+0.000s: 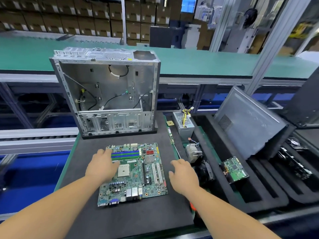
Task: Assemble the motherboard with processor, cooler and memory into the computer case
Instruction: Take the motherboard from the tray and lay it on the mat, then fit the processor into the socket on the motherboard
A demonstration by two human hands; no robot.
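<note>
Motherboard [136, 171] lies flat on the black foam bench [89, 213], just before the open computer case [110, 94]. Left grip [101, 167] rests released over its left part beside the empty socket [124, 170]; right grip [183, 175] hovers released just right of it. Right of the bench, foam tray [269, 200] slots hold a cooler [194, 152], power supply [183, 122], hard drive [234, 169] and leaning side panel [250, 123]. Beyond runs a green conveyor [207, 62], with stacked cartons [69, 16] behind.

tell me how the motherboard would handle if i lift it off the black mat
The motherboard is a thin flat board, so it would probably stay fairly stiff and feel light for its area. Tall slots and rear ports stick up, so likely fragile; lifting by the edges looks safer. It lies flat on the black mat, so tipping or rolling seems unlikely.
</note>
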